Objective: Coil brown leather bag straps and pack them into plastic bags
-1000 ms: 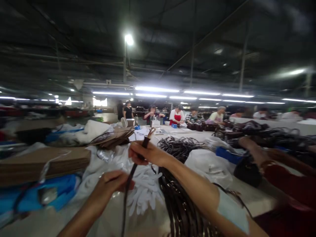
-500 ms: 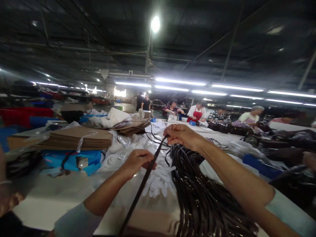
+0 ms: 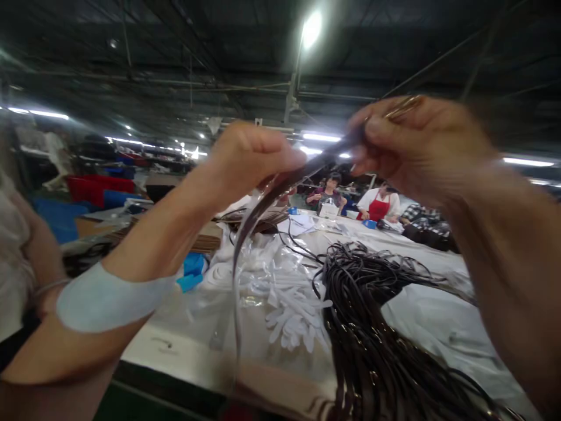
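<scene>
Raised close to the camera, a dark flat strap (image 3: 256, 219) runs between both hands and hangs down in a curve. My left hand (image 3: 258, 155) pinches it between thumb and fingers. Up at the right, my right hand (image 3: 403, 137) grips the strap's upper end, where a gold-coloured metal piece shows by the fingers. Below, a large bundle of dark straps (image 3: 363, 327) lies on the pale table (image 3: 153, 351). White strips (image 3: 295, 318) fan out just left of the bundle, beside clear plastic.
Behind the plastic are stacked brown sheets (image 3: 210, 242) and a blue packet (image 3: 193, 272). White fabric (image 3: 451, 330) lies right of the bundle. A person (image 3: 39, 251) is close at the left edge. Other people sit across the table, one in a red apron (image 3: 379, 206).
Both hands have risen nearer the camera with the strap, and its upper end is now high at the right. The view has shifted left.
</scene>
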{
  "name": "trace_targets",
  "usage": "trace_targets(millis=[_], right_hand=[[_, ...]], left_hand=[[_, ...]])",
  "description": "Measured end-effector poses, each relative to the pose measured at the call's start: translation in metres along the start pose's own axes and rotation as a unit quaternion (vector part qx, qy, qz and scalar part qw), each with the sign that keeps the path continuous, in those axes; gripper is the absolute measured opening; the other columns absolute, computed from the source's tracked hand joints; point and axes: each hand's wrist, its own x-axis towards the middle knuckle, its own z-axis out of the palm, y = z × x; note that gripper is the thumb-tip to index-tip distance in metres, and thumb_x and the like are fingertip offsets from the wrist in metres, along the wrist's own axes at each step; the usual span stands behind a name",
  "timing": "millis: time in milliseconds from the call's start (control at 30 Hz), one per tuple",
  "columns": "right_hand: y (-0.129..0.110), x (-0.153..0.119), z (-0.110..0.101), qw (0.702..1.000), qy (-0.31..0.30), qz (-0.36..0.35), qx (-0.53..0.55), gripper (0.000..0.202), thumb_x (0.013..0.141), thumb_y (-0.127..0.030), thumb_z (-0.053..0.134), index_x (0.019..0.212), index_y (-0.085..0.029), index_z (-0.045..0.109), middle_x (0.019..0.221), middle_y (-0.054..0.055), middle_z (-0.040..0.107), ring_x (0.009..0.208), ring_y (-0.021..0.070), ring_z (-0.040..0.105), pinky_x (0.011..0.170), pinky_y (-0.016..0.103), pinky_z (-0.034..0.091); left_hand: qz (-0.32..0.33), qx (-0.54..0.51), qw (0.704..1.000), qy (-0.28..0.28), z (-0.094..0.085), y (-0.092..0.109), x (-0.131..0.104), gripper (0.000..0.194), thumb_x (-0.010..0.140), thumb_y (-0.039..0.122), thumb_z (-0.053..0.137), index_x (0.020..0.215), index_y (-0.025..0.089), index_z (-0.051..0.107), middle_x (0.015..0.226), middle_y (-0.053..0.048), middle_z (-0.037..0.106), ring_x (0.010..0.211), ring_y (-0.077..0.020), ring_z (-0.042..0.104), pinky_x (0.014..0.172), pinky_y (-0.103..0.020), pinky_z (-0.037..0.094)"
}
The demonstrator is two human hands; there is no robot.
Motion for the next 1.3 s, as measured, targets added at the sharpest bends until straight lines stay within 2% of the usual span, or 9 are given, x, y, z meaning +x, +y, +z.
trace_targets(millis=[67,200,300,367,567,733,833,1067,1300], right_hand=[[0.002,-0.002,0.004,1.000,-0.016,0.005,-0.005,0.003,0.086,-0.016,0.065,0.085,-0.017,0.068,0.063,-0.003,0.062,0.052,0.0032,0.056,0.050,0.016,0.046],[0.039,-0.021,0.018,0.992,-0.057,0.109,0.004,0.021,0.067,-0.027,0.082,0.078,-0.018,0.066,0.058,-0.004,0.061,0.051,0.0072,0.056,0.047,0.019,0.048],[0.073,-0.033,0.025,0.977,-0.063,0.198,0.046,0.039,0.058,-0.044,0.086,0.075,-0.017,0.063,0.060,-0.003,0.062,0.054,0.0107,0.060,0.053,0.026,0.057],[0.083,-0.037,0.023,0.973,-0.076,0.215,0.032,0.042,0.059,-0.050,0.085,0.075,-0.017,0.064,0.061,-0.002,0.063,0.055,0.0112,0.061,0.054,0.027,0.058],[0.060,-0.027,-0.001,0.988,-0.045,0.135,-0.066,0.031,0.066,-0.046,0.082,0.072,-0.019,0.066,0.064,0.000,0.064,0.058,0.0124,0.061,0.056,0.027,0.058],[0.024,-0.018,-0.008,0.997,-0.015,0.032,-0.068,0.023,0.071,-0.041,0.078,0.077,-0.022,0.067,0.072,0.001,0.065,0.060,0.0117,0.060,0.058,0.027,0.057],[0.018,-0.017,-0.003,0.997,-0.024,0.013,-0.078,0.025,0.073,-0.044,0.077,0.075,-0.021,0.067,0.070,0.001,0.063,0.058,0.0115,0.058,0.055,0.026,0.054],[0.064,-0.029,0.014,0.984,-0.114,0.135,-0.025,0.049,0.070,-0.067,0.070,0.069,-0.018,0.062,0.061,-0.002,0.058,0.054,0.0116,0.056,0.053,0.027,0.053],[0.080,-0.033,0.017,0.981,-0.081,0.174,0.025,0.045,0.066,-0.059,0.078,0.069,-0.017,0.061,0.057,-0.004,0.054,0.050,0.0089,0.049,0.049,0.023,0.046]], left_hand=[[-0.060,-0.030,0.997,-0.047,0.001,-0.008,-0.005,0.026,0.084,0.031,0.064,0.071,0.010,0.071,0.056,-0.001,0.066,0.050,-0.0085,0.056,0.048,-0.019,0.037],[-0.243,-0.181,0.950,-0.074,0.033,-0.068,-0.040,0.031,0.073,0.042,0.070,0.069,0.012,0.070,0.061,-0.004,0.070,0.051,-0.0121,0.060,0.050,-0.021,0.043],[-0.303,-0.240,0.919,-0.073,0.060,-0.103,-0.056,0.039,0.063,0.051,0.075,0.070,0.013,0.071,0.068,-0.007,0.073,0.057,-0.0162,0.065,0.054,-0.025,0.049],[-0.312,-0.258,0.912,-0.068,0.072,-0.111,-0.058,0.041,0.059,0.053,0.077,0.070,0.013,0.071,0.069,-0.008,0.074,0.060,-0.0181,0.067,0.056,-0.026,0.049],[-0.218,-0.240,0.944,-0.064,0.075,-0.090,-0.040,0.032,0.066,0.046,0.074,0.064,0.014,0.071,0.057,-0.003,0.066,0.053,-0.0128,0.058,0.053,-0.023,0.042],[-0.070,-0.146,0.986,-0.038,0.051,-0.042,-0.006,0.020,0.075,0.032,0.066,0.062,0.018,0.071,0.055,0.001,0.061,0.054,-0.0099,0.053,0.052,-0.021,0.039],[-0.059,-0.111,0.991,-0.041,0.040,-0.027,0.007,0.024,0.076,0.032,0.067,0.057,0.018,0.068,0.051,0.002,0.058,0.050,-0.0095,0.051,0.051,-0.021,0.039],[-0.211,-0.208,0.953,-0.067,0.064,-0.077,-0.016,0.034,0.065,0.048,0.074,0.069,0.014,0.075,0.062,-0.004,0.069,0.053,-0.0135,0.059,0.052,-0.024,0.044],[-0.206,-0.249,0.944,-0.070,0.070,-0.082,-0.017,0.041,0.061,0.052,0.078,0.068,0.012,0.075,0.062,-0.005,0.069,0.053,-0.0127,0.057,0.054,-0.025,0.045]])
